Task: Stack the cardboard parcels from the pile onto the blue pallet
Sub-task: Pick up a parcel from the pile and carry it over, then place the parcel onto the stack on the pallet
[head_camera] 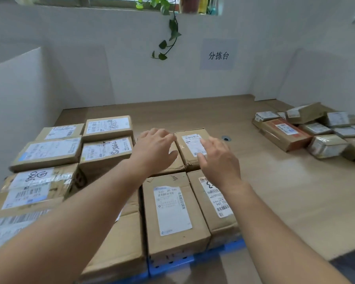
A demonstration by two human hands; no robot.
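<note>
Several cardboard parcels with white labels sit packed on the blue pallet (223,250), whose edge shows at the bottom. At the far right corner of the stack lies a small parcel (190,146). My left hand (155,149) hovers at its left side with relaxed fingers, holding nothing. My right hand (218,159) has its fingers spread over the parcel's label and right edge; whether it touches is unclear. A pile of parcels (316,130) lies on the table at the far right.
The wooden table (275,191) runs back to white partition walls, with a cable hole (225,138) behind the small parcel. A paper sign (218,55) and a hanging vine (170,35) are on the back wall.
</note>
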